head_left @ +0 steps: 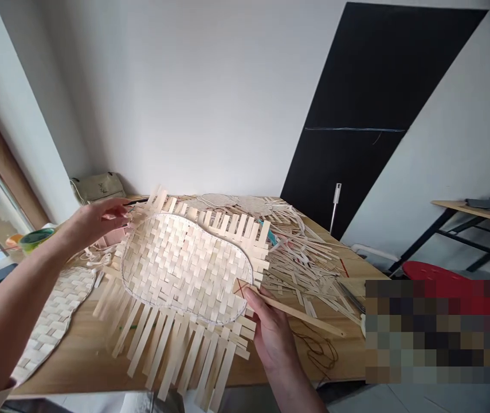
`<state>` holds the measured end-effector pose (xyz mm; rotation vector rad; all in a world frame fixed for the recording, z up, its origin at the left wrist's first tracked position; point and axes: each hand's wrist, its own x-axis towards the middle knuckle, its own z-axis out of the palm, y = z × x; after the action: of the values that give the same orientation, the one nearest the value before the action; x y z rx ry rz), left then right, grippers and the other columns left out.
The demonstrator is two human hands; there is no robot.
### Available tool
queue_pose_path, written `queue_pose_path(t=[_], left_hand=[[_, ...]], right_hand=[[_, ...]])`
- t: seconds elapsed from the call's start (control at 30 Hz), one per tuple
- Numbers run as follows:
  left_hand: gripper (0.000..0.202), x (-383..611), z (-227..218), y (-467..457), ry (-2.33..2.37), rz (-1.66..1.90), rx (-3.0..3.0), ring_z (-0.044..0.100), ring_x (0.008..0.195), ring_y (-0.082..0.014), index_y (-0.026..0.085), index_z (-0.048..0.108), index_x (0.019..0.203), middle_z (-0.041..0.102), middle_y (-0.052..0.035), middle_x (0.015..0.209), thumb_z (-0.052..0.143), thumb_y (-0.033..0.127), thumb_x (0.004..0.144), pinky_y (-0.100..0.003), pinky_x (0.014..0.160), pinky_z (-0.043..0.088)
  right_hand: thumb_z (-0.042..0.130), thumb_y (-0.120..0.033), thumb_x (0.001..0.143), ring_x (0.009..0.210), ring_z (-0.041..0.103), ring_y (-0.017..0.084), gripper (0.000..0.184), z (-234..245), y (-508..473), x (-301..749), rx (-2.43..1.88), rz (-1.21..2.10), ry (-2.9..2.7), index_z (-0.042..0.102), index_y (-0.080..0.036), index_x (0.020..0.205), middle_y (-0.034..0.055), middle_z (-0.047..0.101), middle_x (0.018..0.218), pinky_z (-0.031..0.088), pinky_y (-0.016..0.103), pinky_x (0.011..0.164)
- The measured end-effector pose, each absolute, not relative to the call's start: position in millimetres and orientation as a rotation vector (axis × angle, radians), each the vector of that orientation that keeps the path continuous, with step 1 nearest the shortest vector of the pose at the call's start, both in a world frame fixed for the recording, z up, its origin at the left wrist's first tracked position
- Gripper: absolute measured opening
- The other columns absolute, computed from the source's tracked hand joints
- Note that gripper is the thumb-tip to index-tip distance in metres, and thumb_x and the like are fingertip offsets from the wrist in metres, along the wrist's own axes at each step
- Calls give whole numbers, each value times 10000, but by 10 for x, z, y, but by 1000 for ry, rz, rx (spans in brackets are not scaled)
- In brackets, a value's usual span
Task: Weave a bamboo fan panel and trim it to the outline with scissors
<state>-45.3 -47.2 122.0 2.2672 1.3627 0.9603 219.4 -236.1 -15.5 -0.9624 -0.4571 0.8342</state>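
A woven panel of pale flat strips (184,269) is tilted up over the table, its loose ends sticking out all around. A stitched, rounded outline runs along its weave. My right hand (274,332) is closed around a flat wooden handle (300,312) and the panel's lower right edge, with the thumb on top. Crossed red thread marks the handle's end, which lies over the weave. My left hand (98,222) is at the panel's upper left edge, fingers bent inward; what they pinch is unclear. A thin dark object (137,201) shows beside its fingertips.
Loose strips (313,264) are heaped on the wooden table (94,367) at the right. Another woven piece (55,321) lies at left, near a green bowl (36,240). Dark thread (324,350) coils at front right. A canvas bag (98,186) stands against the wall.
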Motion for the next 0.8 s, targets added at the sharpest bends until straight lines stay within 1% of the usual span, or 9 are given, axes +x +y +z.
queue_pose_path(t=[0.07, 0.13, 0.2, 0.27, 0.37, 0.47, 0.57, 0.73, 0.8], left_hand=[[397, -242, 1396, -675, 1224, 1005, 2312, 584, 883, -145, 238, 557, 1170, 663, 3, 975, 581, 348, 790, -251, 758, 472], [428, 37, 1514, -866, 1027, 869, 2400, 589, 928, -187, 203, 554, 1189, 643, -46, 1070, 589, 341, 785, -262, 673, 497], [450, 319, 1579, -983, 841, 703, 2588, 571, 988, -210, 217, 561, 1193, 619, -54, 1138, 633, 294, 756, -309, 770, 487], [477, 545, 1619, -1011, 737, 497, 2727, 554, 1034, -230, 238, 571, 1180, 583, -49, 1210, 683, 254, 717, -358, 900, 427], [439, 733, 1688, -966, 740, 394, 2863, 527, 1088, -255, 206, 583, 1139, 558, -75, 1231, 682, 178, 713, -385, 962, 367], [509, 808, 1798, -915, 771, 352, 2879, 498, 1122, -271, 188, 538, 1194, 517, -104, 1270, 690, 178, 708, -411, 979, 338], [562, 855, 1927, -830, 756, 270, 2822, 503, 1100, -264, 191, 515, 1228, 547, -94, 1227, 696, 210, 696, -410, 954, 354], [593, 872, 2068, -607, 801, -36, 2682, 598, 848, -210, 193, 506, 1239, 630, -87, 1063, 675, 261, 675, -321, 749, 457], [503, 857, 2048, -595, 805, -1, 2737, 593, 861, -210, 197, 557, 1176, 642, -74, 1027, 663, 245, 687, -332, 783, 444]], right_hand=[[812, -378, 537, 891, 648, 230, 306, -162, -2350, 2207, -943, 905, -420, 735, -209, 780, 29, 732, 845, 508, 325, 802], [815, -379, 532, 941, 634, 231, 320, -170, -2340, 2218, -941, 949, -412, 737, -211, 794, 27, 731, 871, 487, 319, 849], [805, -376, 551, 976, 621, 237, 326, -173, -2337, 2221, -953, 941, -445, 738, -205, 819, 33, 729, 894, 471, 324, 881], [795, -379, 563, 993, 615, 254, 338, -166, -2341, 2215, -954, 921, -484, 738, -193, 839, 49, 724, 917, 463, 343, 896], [794, -401, 545, 1010, 608, 277, 359, -147, -2358, 2201, -954, 902, -501, 741, -188, 830, 64, 722, 926, 466, 356, 891], [786, -422, 545, 1012, 607, 284, 362, -134, -2379, 2203, -979, 901, -521, 743, -183, 812, 69, 726, 897, 465, 363, 897], [762, -437, 582, 1039, 594, 293, 366, -143, -2397, 2216, -993, 902, -587, 742, -189, 850, 65, 721, 926, 446, 395, 935], [732, -470, 599, 1026, 599, 310, 306, -221, -2417, 2244, -1051, 857, -672, 753, -244, 805, 53, 718, 938, 440, 431, 950], [742, -466, 578, 1016, 601, 321, 295, -247, -2428, 2257, -1084, 801, -689, 756, -249, 777, 59, 716, 941, 441, 443, 946]])
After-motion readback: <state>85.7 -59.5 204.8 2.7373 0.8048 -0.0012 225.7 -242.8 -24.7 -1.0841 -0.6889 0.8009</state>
